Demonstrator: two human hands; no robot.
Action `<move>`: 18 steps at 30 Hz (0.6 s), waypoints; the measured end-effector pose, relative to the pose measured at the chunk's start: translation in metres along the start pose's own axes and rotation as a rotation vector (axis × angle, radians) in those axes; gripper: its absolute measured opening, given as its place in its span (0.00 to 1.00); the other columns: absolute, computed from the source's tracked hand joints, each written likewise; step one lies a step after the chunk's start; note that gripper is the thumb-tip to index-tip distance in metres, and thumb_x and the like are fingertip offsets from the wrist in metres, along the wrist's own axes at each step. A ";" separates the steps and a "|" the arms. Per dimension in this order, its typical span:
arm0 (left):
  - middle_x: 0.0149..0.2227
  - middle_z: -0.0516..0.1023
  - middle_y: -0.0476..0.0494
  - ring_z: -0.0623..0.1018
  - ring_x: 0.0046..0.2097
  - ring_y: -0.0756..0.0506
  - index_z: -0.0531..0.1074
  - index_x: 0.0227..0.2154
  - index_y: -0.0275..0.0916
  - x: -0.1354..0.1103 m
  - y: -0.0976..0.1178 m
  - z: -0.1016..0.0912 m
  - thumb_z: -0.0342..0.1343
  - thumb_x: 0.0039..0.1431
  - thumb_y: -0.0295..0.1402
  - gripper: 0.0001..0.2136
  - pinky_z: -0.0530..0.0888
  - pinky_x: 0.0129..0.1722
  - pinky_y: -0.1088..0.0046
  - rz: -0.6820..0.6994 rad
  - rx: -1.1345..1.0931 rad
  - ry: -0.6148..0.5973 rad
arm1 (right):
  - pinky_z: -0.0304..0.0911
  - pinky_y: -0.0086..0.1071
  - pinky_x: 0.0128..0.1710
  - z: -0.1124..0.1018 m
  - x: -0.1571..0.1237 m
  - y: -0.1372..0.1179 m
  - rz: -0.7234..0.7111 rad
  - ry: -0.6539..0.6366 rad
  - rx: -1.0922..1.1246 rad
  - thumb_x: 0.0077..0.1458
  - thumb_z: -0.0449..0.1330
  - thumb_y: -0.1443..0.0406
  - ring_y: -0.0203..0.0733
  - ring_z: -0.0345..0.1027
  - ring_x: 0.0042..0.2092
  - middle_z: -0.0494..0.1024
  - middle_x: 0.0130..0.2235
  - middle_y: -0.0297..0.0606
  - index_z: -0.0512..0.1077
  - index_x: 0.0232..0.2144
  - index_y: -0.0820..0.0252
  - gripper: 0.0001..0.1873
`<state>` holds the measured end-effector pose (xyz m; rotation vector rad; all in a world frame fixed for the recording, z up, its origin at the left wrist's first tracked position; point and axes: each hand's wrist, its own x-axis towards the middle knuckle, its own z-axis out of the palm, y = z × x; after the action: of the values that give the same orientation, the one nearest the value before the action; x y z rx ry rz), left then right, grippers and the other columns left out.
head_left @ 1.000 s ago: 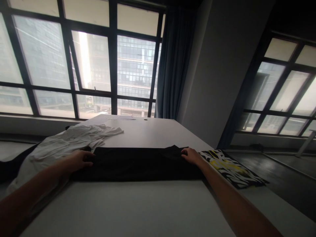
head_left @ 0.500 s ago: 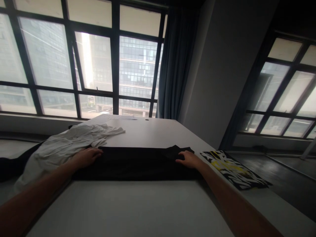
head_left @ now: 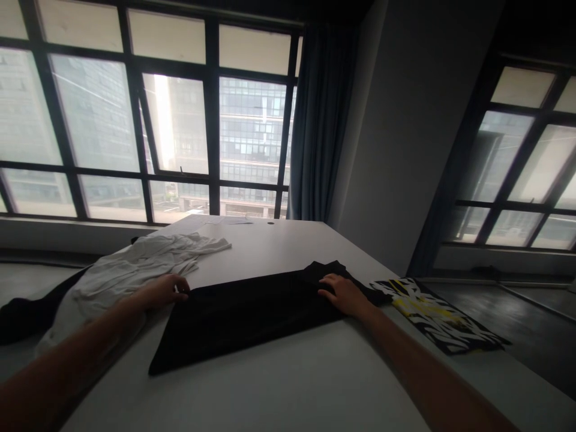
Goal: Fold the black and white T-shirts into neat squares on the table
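Note:
A black garment [head_left: 252, 312], folded into a long strip, lies slantwise on the white table [head_left: 279, 390]. Its left end comes closer to me than its right end, where the edge is uneven. My left hand [head_left: 164, 291] is at the far left corner, thumb and fingertips closed on the cloth. Resting on the right end is my right hand [head_left: 344, 294], with its thumb and fingers apart. The cloth under that palm is hidden.
A crumpled white garment [head_left: 135, 264] spreads over the table's left side, with dark cloth [head_left: 27, 318] beyond it. Right of the black garment lies a black, white and yellow patterned cloth [head_left: 441, 315]. Papers [head_left: 229, 220] lie at the far end, before the windows and blue curtain [head_left: 312, 138].
The black garment has turned from straight across to a slant, its left end swinging towards me and its right end shifting right towards the patterned cloth. My left fingers have closed on its corner.

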<state>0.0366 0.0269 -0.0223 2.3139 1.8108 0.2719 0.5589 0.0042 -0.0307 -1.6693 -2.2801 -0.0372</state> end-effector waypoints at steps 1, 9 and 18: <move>0.37 0.82 0.43 0.79 0.40 0.40 0.79 0.33 0.41 0.000 0.000 0.003 0.55 0.46 0.43 0.15 0.72 0.41 0.67 0.008 0.009 0.023 | 0.57 0.42 0.59 -0.001 -0.002 -0.009 -0.051 -0.057 0.085 0.59 0.59 0.54 0.51 0.65 0.57 0.70 0.59 0.45 0.73 0.53 0.56 0.23; 0.32 0.81 0.45 0.79 0.36 0.40 0.76 0.33 0.40 -0.003 0.008 -0.013 0.48 0.51 0.47 0.18 0.72 0.40 0.68 0.008 -0.078 0.258 | 0.41 0.51 0.67 -0.008 -0.012 -0.028 -0.071 -0.297 0.179 0.46 0.67 0.48 0.56 0.47 0.68 0.55 0.68 0.45 0.65 0.62 0.56 0.43; 0.36 0.84 0.43 0.81 0.42 0.41 0.78 0.34 0.39 0.010 -0.002 0.004 0.51 0.45 0.35 0.14 0.73 0.42 0.71 -0.171 -0.013 0.223 | 0.35 0.55 0.67 0.002 -0.003 -0.002 -0.047 -0.264 0.116 0.41 0.68 0.43 0.58 0.49 0.67 0.56 0.67 0.47 0.62 0.64 0.55 0.51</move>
<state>0.0384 0.0369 -0.0264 2.1767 2.0879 0.5322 0.5577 0.0015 -0.0327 -1.6439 -2.4575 0.3173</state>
